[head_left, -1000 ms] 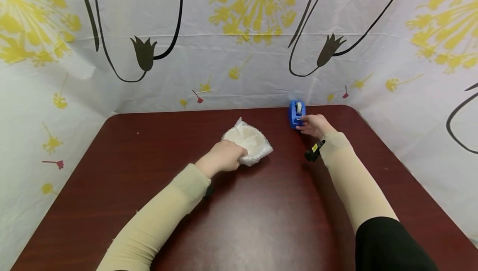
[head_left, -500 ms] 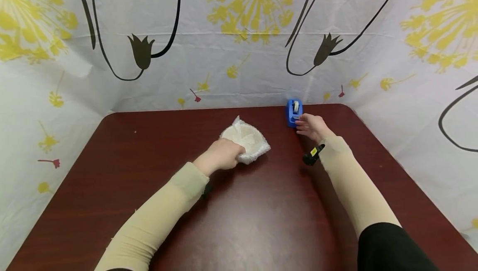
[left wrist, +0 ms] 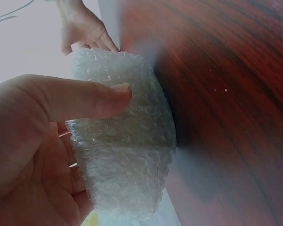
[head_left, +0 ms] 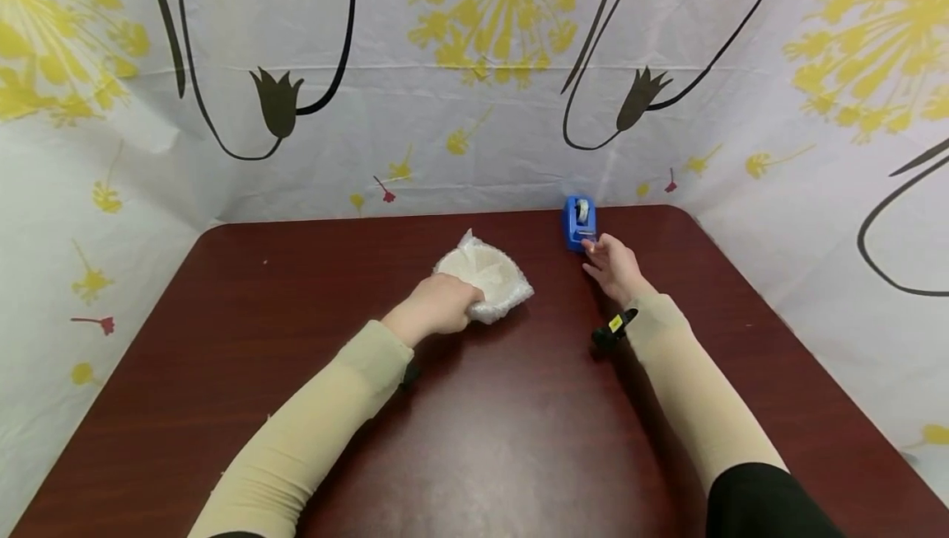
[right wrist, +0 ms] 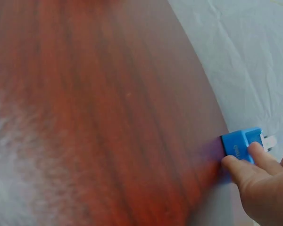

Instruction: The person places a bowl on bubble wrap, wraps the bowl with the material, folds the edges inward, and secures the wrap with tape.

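Observation:
My left hand (head_left: 436, 304) grips the near left side of a bowl wrapped in bubble wrap (head_left: 498, 281) on the table. In the left wrist view the thumb (left wrist: 104, 100) presses along the bubble wrap's outer side, while the other fingers are partly hidden behind it. My right hand (head_left: 619, 271) reaches to the near end of a blue tape dispenser (head_left: 578, 226), its fingers loosely spread. The right wrist view has two fingertips right at the dispenser's (right wrist: 235, 144) body, not curled round it. A white tape roll (head_left: 582, 210) sits in the dispenser.
The dark red-brown wooden table (head_left: 296, 291) is glossy, with rounded far corners. The dispenser stands close to its far edge. Behind and at both sides hangs a white sheet (head_left: 415, 109) printed with yellow and dark flowers. A black wrist camera (head_left: 611, 332) sits under the right wrist.
The right hand has shifted back slightly and turned, its fingers sliding from the dispenser's side toward its near end. The left hand keeps its hold on the bowl. The head view has drifted slightly.

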Tool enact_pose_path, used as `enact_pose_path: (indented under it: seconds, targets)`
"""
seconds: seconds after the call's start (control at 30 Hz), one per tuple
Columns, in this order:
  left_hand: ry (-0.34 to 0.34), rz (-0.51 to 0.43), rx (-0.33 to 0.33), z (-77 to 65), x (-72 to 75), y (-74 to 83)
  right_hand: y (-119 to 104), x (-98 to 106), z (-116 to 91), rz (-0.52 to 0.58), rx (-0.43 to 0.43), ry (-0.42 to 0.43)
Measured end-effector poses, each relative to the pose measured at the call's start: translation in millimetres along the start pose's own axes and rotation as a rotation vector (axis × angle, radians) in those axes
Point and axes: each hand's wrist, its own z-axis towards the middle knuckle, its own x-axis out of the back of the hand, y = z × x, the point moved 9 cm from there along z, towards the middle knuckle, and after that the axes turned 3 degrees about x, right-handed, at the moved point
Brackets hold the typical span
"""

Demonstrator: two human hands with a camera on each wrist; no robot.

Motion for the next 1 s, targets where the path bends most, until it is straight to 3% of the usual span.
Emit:
enact_pose_path:
  seconds: [0.43, 0.63, 1.0]
  targets:
    - [0.006, -0.019, 0.009, -1.5, -0.9, -1.2, 17, 12, -1, 0.071, -0.003, 0.157]
    - [0.008, -0.014, 0.011, -0.4, -1.7, -2.3, 17, 11, 0, 0.0, 0.002, 0.142]
    - [0.026, -0.025, 0.002, -0.8, 0.2, -2.4, 14, 13, 9, -0.249, -0.102, 0.08]
